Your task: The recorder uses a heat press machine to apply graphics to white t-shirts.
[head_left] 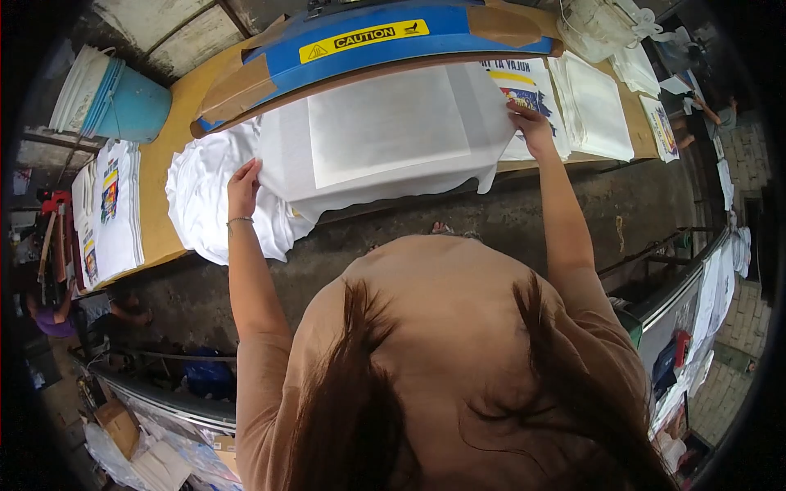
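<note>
A white T-shirt [282, 159] lies spread on the lower bed of a heat press, whose blue upper part [450, 41] is raised above it. On the shirt sits a pale rectangular sheet [385, 135]. My left hand [244, 184] pinches the shirt's left edge, beside a heap of crumpled white shirts [209, 184]. My right hand [530, 129] grips the shirt's right edge, close to a stack of printed white shirts [524, 90]. The shirt's near hem hangs over the front of the press.
The press stands on a yellowish table [176, 131]. A blue bucket [135, 102] is at the far left, near a pile of printed shirts [119, 204]. Stacked white cloths [594, 110] lie to the right, with a whitish bucket [598, 29] behind. Other people [57, 319] appear at both sides.
</note>
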The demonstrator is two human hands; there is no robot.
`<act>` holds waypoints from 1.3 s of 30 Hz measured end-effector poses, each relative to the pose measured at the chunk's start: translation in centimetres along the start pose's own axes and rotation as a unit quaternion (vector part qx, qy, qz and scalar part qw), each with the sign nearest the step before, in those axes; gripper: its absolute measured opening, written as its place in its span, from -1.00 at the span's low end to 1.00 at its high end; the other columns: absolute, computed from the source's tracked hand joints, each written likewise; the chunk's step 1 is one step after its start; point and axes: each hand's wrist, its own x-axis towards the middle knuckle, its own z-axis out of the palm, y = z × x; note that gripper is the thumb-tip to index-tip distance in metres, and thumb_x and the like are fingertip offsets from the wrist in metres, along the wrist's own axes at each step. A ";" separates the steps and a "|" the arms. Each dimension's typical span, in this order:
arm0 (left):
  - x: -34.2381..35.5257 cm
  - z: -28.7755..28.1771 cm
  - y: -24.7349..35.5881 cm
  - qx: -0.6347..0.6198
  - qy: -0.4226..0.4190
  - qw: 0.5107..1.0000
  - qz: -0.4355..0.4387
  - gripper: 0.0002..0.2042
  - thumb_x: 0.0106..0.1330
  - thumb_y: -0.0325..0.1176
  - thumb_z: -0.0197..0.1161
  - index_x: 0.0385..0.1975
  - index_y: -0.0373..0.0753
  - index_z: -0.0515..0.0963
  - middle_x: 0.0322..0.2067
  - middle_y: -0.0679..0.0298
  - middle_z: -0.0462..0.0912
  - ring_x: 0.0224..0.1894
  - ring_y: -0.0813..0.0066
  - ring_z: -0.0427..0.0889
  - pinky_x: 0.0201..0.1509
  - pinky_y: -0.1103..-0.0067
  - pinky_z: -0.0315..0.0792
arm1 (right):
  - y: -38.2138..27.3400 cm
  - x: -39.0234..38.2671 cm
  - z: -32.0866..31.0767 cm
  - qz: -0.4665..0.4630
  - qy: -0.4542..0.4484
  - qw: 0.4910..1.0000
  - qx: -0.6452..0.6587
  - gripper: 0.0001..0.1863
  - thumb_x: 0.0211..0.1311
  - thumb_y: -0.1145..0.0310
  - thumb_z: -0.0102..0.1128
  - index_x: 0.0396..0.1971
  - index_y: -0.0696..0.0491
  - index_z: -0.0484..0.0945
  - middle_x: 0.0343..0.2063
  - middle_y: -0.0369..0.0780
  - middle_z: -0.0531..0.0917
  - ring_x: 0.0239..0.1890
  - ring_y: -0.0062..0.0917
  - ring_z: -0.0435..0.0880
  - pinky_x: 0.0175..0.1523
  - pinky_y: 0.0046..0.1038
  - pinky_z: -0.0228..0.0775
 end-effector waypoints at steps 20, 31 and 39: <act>-9.7 11.4 -1.1 0.498 0.055 0.772 0.392 -0.63 0.08 -0.14 0.38 -0.06 0.11 0.62 0.06 0.11 0.40 0.09 0.03 0.29 0.18 0.26 0.23 | -2.4 -10.2 12.1 -0.281 0.059 0.849 -0.444 -0.63 0.12 0.14 0.24 -0.03 -0.26 0.61 0.11 -0.16 0.42 0.03 -0.16 0.42 0.13 -0.23 0.28; -9.2 10.7 -1.5 0.483 0.031 0.796 0.364 -0.66 0.10 -0.15 0.36 -0.06 0.14 0.63 0.08 0.13 0.37 0.12 0.06 0.25 0.23 0.27 0.16 | -2.1 -10.0 11.9 -0.295 0.040 0.837 -0.459 -0.61 0.16 0.12 0.20 0.04 -0.33 0.56 0.15 -0.11 0.37 0.02 -0.23 0.40 0.24 -0.22 0.10; -9.5 9.1 -0.8 0.469 0.093 0.781 0.403 -0.63 0.15 -0.20 0.34 -0.01 -0.01 0.58 0.08 0.10 0.39 0.14 0.07 0.25 0.19 0.30 0.23 | -1.6 -9.9 10.1 -0.259 0.156 0.874 -0.381 -0.57 0.18 0.19 0.24 0.05 -0.03 0.51 0.11 -0.06 0.40 0.11 -0.17 0.36 0.22 -0.21 0.16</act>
